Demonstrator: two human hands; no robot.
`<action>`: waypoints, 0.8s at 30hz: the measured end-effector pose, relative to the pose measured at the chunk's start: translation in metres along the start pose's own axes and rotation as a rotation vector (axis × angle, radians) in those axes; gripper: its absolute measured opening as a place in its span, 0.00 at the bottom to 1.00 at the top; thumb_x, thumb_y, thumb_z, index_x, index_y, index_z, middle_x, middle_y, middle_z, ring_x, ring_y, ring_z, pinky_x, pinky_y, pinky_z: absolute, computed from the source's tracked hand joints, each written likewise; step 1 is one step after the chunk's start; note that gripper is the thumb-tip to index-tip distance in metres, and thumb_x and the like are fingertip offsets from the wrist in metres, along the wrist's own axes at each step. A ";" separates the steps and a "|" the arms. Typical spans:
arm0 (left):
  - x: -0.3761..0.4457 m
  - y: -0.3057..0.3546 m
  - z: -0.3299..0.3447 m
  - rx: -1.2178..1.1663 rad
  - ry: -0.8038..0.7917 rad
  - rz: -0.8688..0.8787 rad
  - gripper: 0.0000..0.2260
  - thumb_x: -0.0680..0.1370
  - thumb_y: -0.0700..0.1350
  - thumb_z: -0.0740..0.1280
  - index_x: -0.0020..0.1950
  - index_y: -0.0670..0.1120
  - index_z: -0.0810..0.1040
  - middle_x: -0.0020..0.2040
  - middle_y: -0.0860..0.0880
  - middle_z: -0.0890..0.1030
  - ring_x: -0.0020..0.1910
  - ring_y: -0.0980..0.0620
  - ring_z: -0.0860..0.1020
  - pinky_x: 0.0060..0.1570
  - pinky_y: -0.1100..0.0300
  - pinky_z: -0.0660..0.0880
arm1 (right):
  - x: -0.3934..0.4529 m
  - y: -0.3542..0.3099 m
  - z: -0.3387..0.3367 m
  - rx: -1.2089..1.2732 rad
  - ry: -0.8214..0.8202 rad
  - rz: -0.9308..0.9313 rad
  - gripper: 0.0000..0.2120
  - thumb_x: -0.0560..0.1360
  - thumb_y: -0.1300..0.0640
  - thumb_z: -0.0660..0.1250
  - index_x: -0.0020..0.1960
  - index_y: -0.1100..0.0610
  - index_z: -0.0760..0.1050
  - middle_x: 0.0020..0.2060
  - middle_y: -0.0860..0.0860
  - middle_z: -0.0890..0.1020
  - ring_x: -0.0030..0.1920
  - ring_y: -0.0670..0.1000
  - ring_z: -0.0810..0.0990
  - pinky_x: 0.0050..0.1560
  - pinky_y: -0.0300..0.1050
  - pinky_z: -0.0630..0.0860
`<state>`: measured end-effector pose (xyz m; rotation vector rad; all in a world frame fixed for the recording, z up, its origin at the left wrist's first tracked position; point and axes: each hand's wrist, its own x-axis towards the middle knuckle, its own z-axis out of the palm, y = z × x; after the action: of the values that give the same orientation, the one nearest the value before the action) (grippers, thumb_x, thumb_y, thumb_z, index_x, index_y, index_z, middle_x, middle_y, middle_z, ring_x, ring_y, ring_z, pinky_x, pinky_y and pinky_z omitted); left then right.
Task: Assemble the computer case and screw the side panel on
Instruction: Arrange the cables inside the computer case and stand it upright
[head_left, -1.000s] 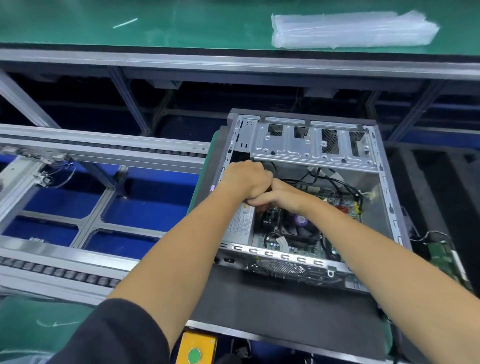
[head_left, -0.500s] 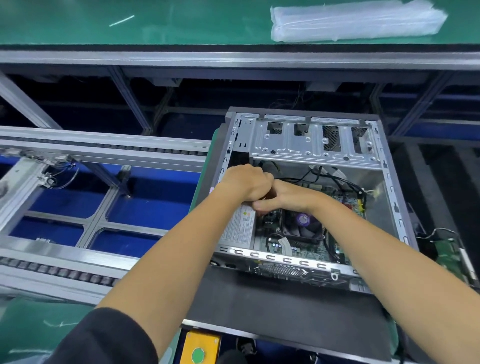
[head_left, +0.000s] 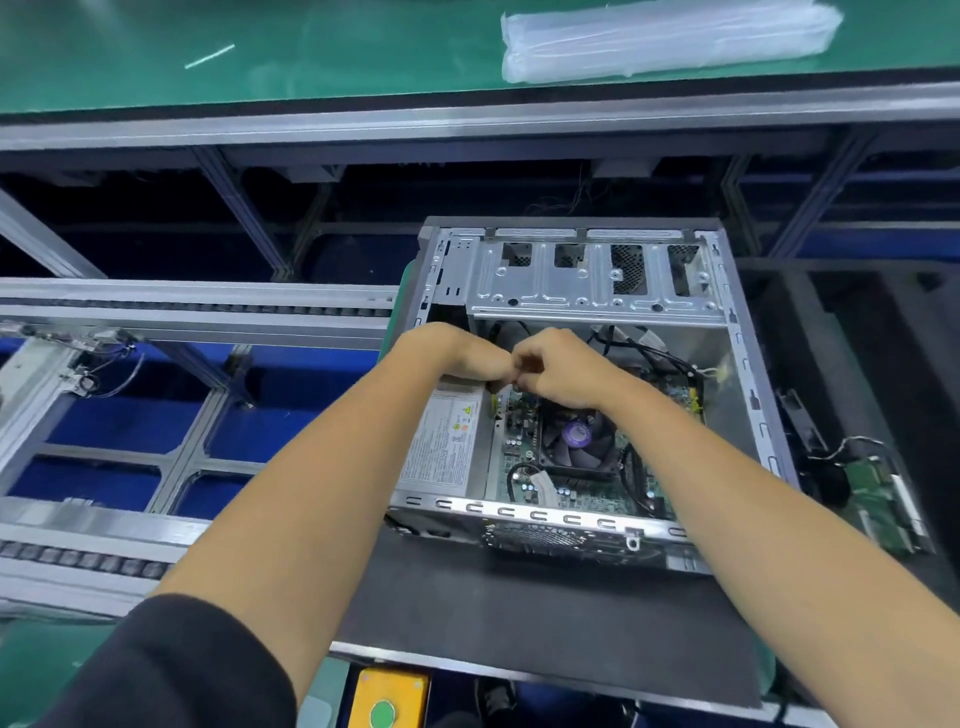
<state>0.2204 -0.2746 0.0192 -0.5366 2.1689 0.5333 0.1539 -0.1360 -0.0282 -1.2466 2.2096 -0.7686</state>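
Looking down from the head camera, the only view, the computer case (head_left: 582, 395) lies on its side on a dark mat (head_left: 545, 613), with its open face turned up and its long axis running away from the person. No side panel is on it, and I cannot pick one out for certain anywhere in view.

Both hands are inside the opening, meeting over the far end of the motherboard (head_left: 566, 488), just above the fan (head_left: 576, 434) and right of the power supply (head_left: 447, 441). The left hand (head_left: 457, 353) has its fingers curled under, and the right hand (head_left: 561, 369) is curled likewise, fingertips of the two touching or nearly so. They seem to pinch something small and dark between them, perhaps a cable or connector, but it is hidden and I cannot tell what.

The drive cage (head_left: 592, 280) sits just beyond the hands, and black cables (head_left: 654, 353) trail off to the right of them. In my judgement the work is still inside the case, so panel fitting lies ahead. The hands are about equally near the spot, the right one slightly over the board.

On the bench (head_left: 260, 57) beyond lies a plastic-wrapped bundle (head_left: 670, 41).
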 end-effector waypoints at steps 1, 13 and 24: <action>-0.002 0.001 -0.001 -0.009 -0.017 -0.010 0.13 0.71 0.46 0.62 0.45 0.37 0.76 0.63 0.31 0.71 0.41 0.41 0.73 0.46 0.52 0.69 | 0.000 0.001 -0.001 -0.010 0.022 -0.001 0.07 0.74 0.66 0.69 0.44 0.55 0.81 0.36 0.46 0.80 0.37 0.37 0.75 0.34 0.24 0.67; 0.022 0.013 -0.014 0.101 -0.231 -0.148 0.07 0.68 0.48 0.67 0.32 0.47 0.76 0.41 0.46 0.71 0.43 0.48 0.74 0.51 0.53 0.72 | 0.004 0.010 0.008 -0.278 -0.371 0.178 0.27 0.73 0.43 0.72 0.67 0.52 0.72 0.58 0.54 0.76 0.54 0.56 0.76 0.54 0.50 0.75; 0.043 0.010 -0.010 0.130 -0.451 -0.182 0.11 0.76 0.45 0.64 0.37 0.41 0.80 0.29 0.47 0.79 0.25 0.52 0.76 0.30 0.67 0.74 | 0.011 0.009 0.013 -0.231 -0.416 0.227 0.20 0.75 0.53 0.70 0.65 0.58 0.73 0.52 0.55 0.79 0.47 0.54 0.79 0.43 0.46 0.76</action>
<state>0.1843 -0.2796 -0.0074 -0.4836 1.6936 0.3687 0.1514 -0.1449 -0.0455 -1.1117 2.0782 -0.1479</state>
